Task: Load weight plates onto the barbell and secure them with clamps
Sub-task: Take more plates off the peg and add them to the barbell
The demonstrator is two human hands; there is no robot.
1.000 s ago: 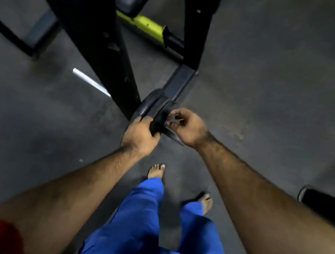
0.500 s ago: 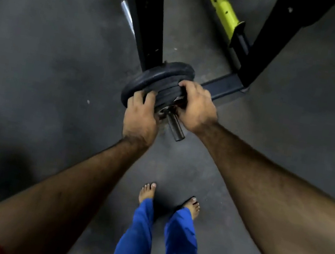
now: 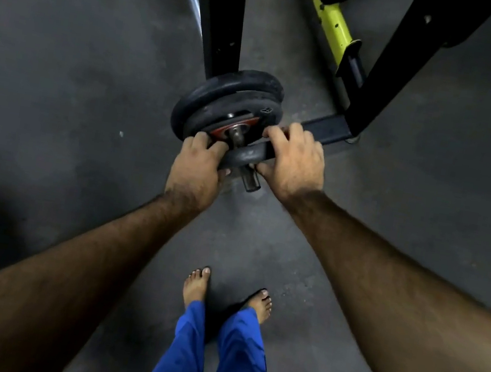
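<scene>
Both hands [image 3: 245,166] grip a plate [image 3: 247,155]; its embossing seems unreadable.

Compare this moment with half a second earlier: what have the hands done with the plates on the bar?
Both hands, left hand and right hand, now hold a smaller plate out near the bar end, apart from the two stacked plates; earlier it sat flush against them. A red hub now shows in the gap. The rack upright, yellow bar and bare feet are much as before.
</scene>
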